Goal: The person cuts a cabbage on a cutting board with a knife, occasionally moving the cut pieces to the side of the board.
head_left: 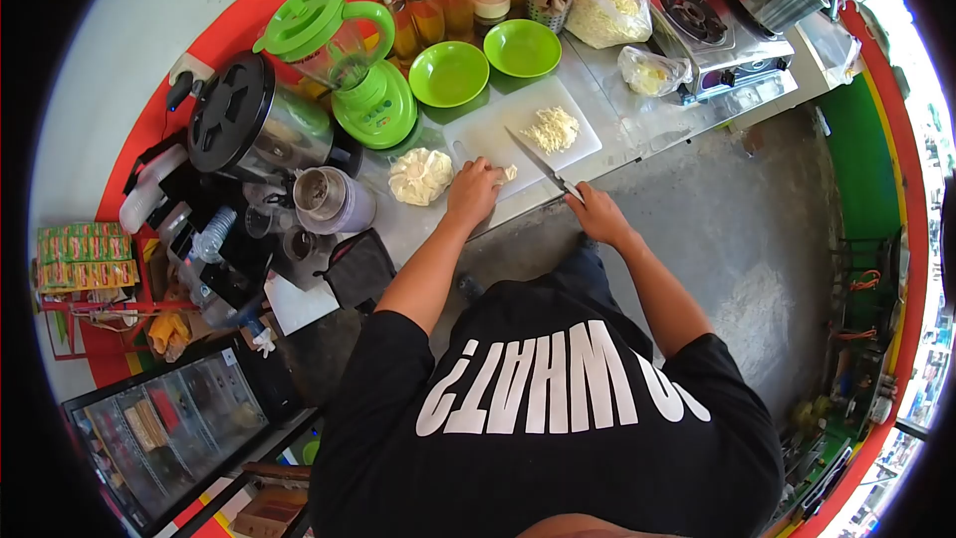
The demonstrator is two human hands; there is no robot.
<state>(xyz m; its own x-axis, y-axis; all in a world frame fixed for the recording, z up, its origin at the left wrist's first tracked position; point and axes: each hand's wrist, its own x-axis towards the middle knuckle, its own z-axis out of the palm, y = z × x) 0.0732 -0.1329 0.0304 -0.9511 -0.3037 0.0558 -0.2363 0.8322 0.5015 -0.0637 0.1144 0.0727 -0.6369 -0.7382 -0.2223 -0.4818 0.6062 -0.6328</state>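
- Grey steel counter (637,120) runs along a red-painted wall, and you stand at it over a concrete floor; a white rectangular plastic cutting board (478,134) lies on the counter in front of you
- Your right hand (600,214) is closed round the handle of a long steel-bladed kitchen knife (538,161); the blade slants up and to the left across the board, its tip near the board's middle
- Your left hand (473,189) is curled down, fingers together, pressing a small pale piece of white vegetable (509,173) onto the near edge of the board; the piece sits just beside the blade
- A heap of pale shredded cuttings (551,129) lies on the far half of the board, apart from both hands
- A crinkled pale cabbage chunk (419,176) rests on the counter just left of the board, near your left hand
- Two round bright green plastic bowls (450,74) stand behind the board; a green-lidded blender (344,50) stands to their left
- A clear plastic bag of shredded white stuff (617,10) sits further back, beside a steel tabletop gas stove (717,40)
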